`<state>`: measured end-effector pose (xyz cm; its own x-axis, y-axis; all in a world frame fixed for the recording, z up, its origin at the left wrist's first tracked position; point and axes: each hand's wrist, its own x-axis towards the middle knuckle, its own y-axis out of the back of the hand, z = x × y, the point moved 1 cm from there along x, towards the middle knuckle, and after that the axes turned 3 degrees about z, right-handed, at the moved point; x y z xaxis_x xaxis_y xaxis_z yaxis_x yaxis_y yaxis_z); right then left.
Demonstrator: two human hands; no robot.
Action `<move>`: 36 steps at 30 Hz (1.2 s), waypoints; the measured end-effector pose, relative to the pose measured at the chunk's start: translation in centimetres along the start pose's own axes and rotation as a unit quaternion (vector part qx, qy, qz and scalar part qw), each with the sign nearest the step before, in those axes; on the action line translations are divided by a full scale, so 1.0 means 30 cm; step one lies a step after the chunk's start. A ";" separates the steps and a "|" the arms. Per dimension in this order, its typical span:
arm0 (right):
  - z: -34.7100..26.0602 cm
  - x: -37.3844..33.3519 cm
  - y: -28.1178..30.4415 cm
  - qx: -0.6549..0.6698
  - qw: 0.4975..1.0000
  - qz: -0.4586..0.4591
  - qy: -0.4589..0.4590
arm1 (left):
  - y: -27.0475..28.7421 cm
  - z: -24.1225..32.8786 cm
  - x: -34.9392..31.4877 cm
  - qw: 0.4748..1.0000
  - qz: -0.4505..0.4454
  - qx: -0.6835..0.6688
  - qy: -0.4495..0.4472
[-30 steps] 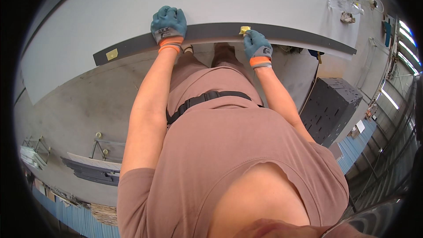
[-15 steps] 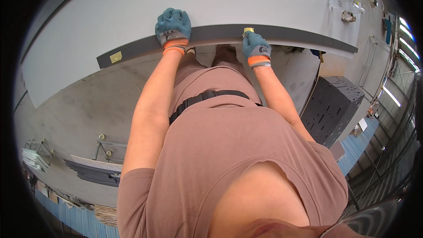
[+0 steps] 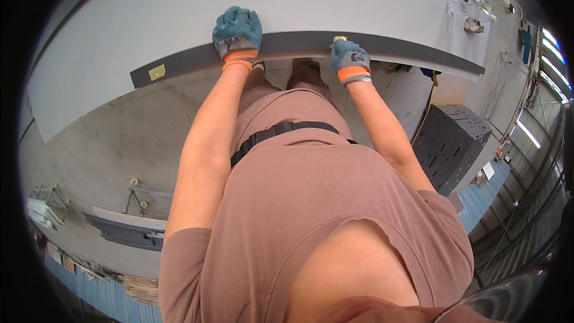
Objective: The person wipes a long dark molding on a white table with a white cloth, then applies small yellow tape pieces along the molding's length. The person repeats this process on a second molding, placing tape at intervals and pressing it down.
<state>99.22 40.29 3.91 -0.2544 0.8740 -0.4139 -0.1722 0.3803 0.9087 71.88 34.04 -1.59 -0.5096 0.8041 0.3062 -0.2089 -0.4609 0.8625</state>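
A long dark grey strip (image 3: 293, 42) lies along the near edge of a large pale panel (image 3: 335, 0). Both of my hands wear teal-and-grey gloves with orange cuffs. My left hand (image 3: 238, 31) presses down on the strip left of its middle, fingers curled; what lies under them is hidden. Farther right, my right hand (image 3: 350, 60) is closed over the strip, around a small yellow piece (image 3: 340, 39) that shows at its fingertips. Most of that piece is hidden by the glove. A pale yellow label (image 3: 156, 72) sticks to the strip's left end.
Clear plastic bottles (image 3: 469, 7) and a crumpled brown lump (image 3: 473, 25) lie at the panel's far right. A slotted dark block (image 3: 451, 143) stands at the right below panel height. Dark boards (image 3: 125, 230) rest on a rack at the left, behind me.
My right hand has slid slightly right along the strip, the yellow piece moving with it. My left hand stays at about the same spot on the strip.
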 end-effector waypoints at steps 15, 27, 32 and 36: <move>-0.014 0.009 -0.027 0.033 0.999 0.004 -0.007 | -0.007 -0.009 -0.006 1.000 0.003 0.001 0.002; 0.031 0.025 -0.026 0.078 0.997 -0.006 0.027 | 0.006 0.002 -0.002 1.000 -0.006 0.000 0.003; 0.006 0.024 -0.006 0.057 0.998 -0.025 0.024 | -0.003 -0.012 -0.005 1.000 -0.007 0.004 0.000; -0.004 0.014 -0.027 0.049 0.999 -0.016 -0.006 | -0.010 -0.017 -0.009 1.000 0.003 0.002 -0.003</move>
<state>99.13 40.32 2.99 -0.2397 0.8641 -0.4426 -0.0854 0.4353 0.8962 71.67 33.77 -2.13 -0.5065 0.8029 0.3142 -0.2017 -0.4646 0.8622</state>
